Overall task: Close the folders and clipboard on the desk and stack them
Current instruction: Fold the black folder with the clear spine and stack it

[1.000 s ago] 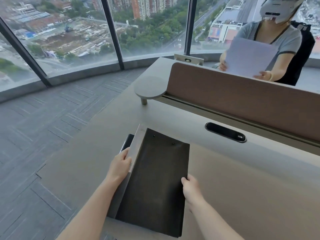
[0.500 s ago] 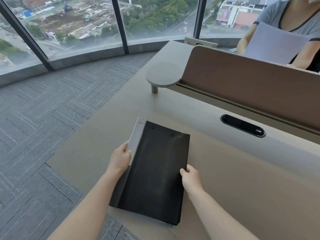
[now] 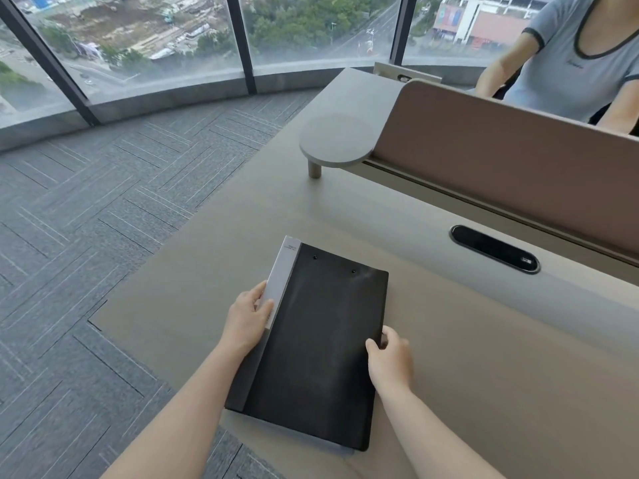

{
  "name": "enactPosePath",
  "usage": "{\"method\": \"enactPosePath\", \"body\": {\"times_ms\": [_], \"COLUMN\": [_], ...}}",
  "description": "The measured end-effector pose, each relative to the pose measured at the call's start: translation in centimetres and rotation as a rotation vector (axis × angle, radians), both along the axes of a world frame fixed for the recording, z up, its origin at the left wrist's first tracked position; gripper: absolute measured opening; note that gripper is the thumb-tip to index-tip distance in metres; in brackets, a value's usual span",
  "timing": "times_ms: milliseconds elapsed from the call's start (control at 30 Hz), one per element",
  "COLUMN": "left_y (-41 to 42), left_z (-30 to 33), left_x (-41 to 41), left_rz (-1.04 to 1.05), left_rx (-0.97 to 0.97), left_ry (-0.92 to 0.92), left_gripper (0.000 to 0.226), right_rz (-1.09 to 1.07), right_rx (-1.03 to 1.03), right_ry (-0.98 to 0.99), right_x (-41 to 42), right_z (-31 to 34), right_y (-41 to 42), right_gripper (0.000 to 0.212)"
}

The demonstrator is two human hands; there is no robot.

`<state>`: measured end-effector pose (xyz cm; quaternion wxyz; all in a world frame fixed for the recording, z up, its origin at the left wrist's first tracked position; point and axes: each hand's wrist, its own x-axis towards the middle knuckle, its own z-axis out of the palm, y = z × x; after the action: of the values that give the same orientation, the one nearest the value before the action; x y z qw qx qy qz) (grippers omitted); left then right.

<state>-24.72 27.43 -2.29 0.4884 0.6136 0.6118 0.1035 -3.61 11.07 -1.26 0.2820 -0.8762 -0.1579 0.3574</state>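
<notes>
Head view: our left hand [image 3: 247,319] and right hand [image 3: 390,357], fingers grasping opposite edges of the black folder [image 3: 321,344] (closed, flat on the counter [image 3: 484,357]).

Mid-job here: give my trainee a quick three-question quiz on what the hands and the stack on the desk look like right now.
1. True or false: the black clipboard lies on top of the stack, back side up.
2. Which hand touches the grey folder edge? A) left hand B) right hand C) neither
3. Fill in: the oval black cable port is set into the ____.

Key:
1. True; two rivets show near its far edge.
2. A; the left hand rests on the grey edge, while the right hand holds the clipboard's right side.
3. Desk, just below the brown divider panel.
</notes>
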Motion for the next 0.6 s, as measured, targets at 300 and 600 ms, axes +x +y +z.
{"method": "enactPosePath", "body": {"times_ms": [300,600], "left_y": [-2.1,-1.2], "left_z": [2.3,1.5], "left_x": [0.8,0.0], "left_rz": [0.028,0.084], "left_rx": [-0.135,-0.256], "left_ry": [-0.044,-0.123], "left_gripper": [0.047,0.034], "right_rz": [-0.104,-0.254], "right_rx": [0.010,0.039], "right_ry": [0.176,0.320], "right_x": [0.4,0.6], "right_z": [0.5,1.4], "right_y": [0.3,0.2], "right_gripper": [0.036,0.024]}}
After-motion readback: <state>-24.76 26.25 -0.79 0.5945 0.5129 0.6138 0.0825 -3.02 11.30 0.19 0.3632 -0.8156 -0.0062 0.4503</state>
